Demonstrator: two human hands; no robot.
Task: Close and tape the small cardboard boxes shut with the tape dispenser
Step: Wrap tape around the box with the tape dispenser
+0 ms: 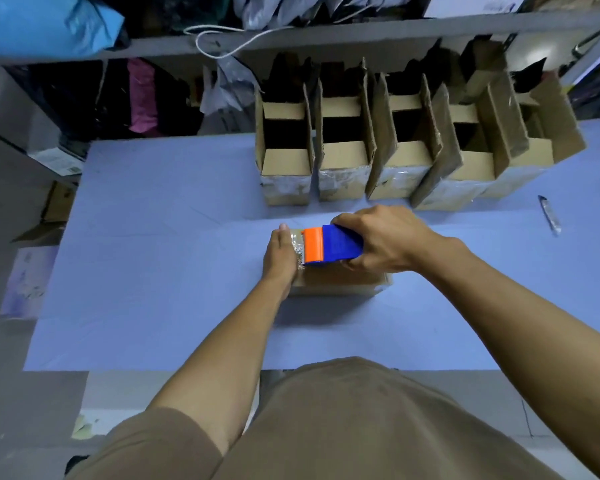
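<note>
A small closed cardboard box (340,282) lies in the middle of the blue table. My right hand (385,239) grips a blue and orange tape dispenser (329,245) that sits on the box's top, its orange end at the box's left edge. My left hand (281,258) rests flat against the box's left end, fingers straight, pressing on shiny clear tape there. Much of the box top is hidden by the dispenser and my hands.
Several open cardboard boxes (347,147) with raised flaps stand in a row at the table's far side. A small utility knife (549,214) lies at the right. Cluttered shelves (291,32) rise behind the table (153,271).
</note>
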